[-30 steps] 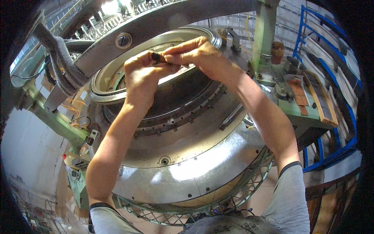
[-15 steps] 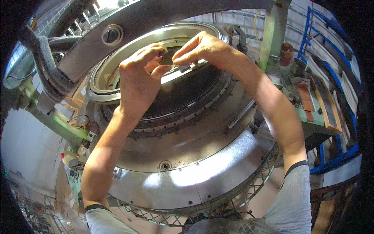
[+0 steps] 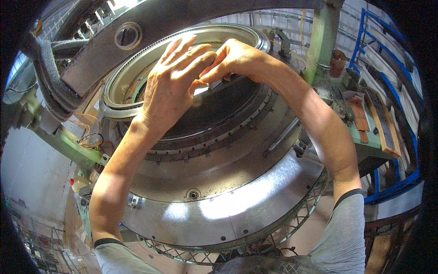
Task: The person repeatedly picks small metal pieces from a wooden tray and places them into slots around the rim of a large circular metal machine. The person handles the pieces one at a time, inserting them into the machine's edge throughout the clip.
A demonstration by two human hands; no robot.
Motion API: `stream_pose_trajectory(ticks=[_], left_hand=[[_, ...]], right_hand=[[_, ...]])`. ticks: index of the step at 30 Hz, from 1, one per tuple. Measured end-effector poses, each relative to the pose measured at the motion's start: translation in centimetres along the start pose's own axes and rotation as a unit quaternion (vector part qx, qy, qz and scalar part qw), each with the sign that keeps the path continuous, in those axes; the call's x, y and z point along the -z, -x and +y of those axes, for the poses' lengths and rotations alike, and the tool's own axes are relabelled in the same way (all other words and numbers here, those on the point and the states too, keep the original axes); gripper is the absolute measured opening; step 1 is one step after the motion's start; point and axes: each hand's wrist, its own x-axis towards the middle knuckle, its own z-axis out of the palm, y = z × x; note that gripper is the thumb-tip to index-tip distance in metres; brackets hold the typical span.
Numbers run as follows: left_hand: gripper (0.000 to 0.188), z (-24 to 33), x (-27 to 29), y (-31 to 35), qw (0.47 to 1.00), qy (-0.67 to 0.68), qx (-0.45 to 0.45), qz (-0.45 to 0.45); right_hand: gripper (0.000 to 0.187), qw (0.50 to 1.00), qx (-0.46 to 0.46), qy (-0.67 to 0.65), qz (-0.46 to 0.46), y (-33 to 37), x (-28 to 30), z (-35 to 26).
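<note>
Both of my hands meet over the near rim of a large pale metal ring (image 3: 116,86) with a finely toothed edge, on a big round machine. My left hand (image 3: 171,84) is raised with its back toward me. Its fingers are spread, and its thumb reaches toward the right fingertips. My right hand (image 3: 237,59) is bent down at the wrist, thumb and forefinger pinched together beside the left thumb. Whatever sits in that pinch is too small and hidden to name. A small shiny metal piece (image 3: 200,91) shows just under the fingertips; I cannot tell whether it is held or fixed.
A thick dark beam (image 3: 91,64) crosses above the ring. Below it curves a wide polished metal skirt (image 3: 242,201). Pale green posts (image 3: 321,41) stand on both sides. At right are a wooden-framed panel (image 3: 382,121) and a blue rack (image 3: 376,180).
My left hand has opened from a curl, its fingers now stretched upward and spread. The right hand stays pinched at nearly the same spot, its fingers slightly lower and closer to the left thumb.
</note>
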Motion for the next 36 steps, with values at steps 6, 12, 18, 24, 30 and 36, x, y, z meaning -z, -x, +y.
stream_pose_trajectory(ticks=[6,12,18,24,30,36], left_hand=[[0.056,-0.16,-0.22,0.17,1.000,0.026,0.010,-0.003],[0.057,-0.11,-0.47,0.15,0.999,0.041,0.013,-0.005],[0.057,0.24,-0.91,-0.27,0.997,0.067,0.020,-0.009],[0.055,-0.16,-0.57,-0.19,0.998,0.054,0.013,-0.007],[0.053,-0.45,-0.56,-0.19,0.998,0.059,0.008,-0.005],[0.055,-0.36,-0.85,0.05,0.997,0.079,0.022,-0.010]], right_hand=[[0.025,1.000,-0.001,-0.009,0.002,0.15,0.01,0.01],[0.023,1.000,-0.006,-0.004,0.004,-0.09,0.00,0.20],[0.022,1.000,-0.006,0.010,0.025,0.23,0.14,0.16],[0.024,1.000,0.012,0.004,0.025,0.17,-0.06,0.19],[0.023,0.999,-0.012,0.020,0.029,-0.11,-0.08,0.05],[0.019,0.999,-0.011,0.007,0.043,-0.22,-0.28,0.12]])
